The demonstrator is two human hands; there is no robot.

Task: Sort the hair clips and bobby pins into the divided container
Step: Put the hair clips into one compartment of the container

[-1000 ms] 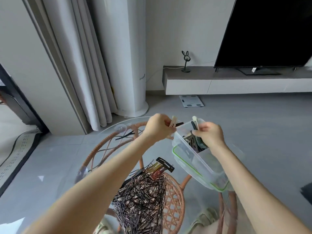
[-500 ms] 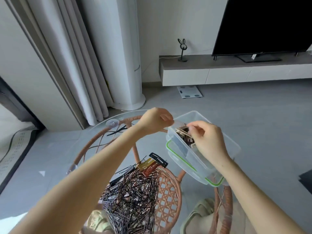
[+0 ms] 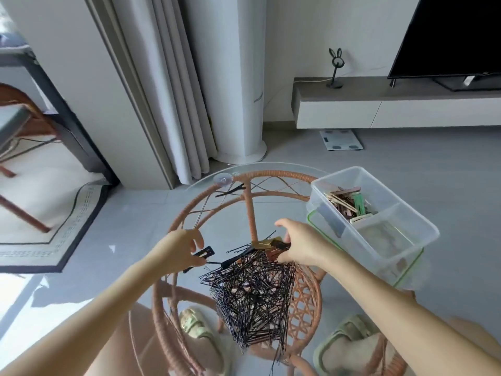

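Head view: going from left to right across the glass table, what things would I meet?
Left hand → black rectangular hair clip → heap of thin black bobby pins → right hand → clear plastic divided container.

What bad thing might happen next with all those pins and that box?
1. The clear container sits at the right edge of the glass table, close beside the right forearm. A bump might knock it off.
2. The bobby pin pile is tangled. If the right hand pulls the clips from its top, pins may drag along and slide to the floor.
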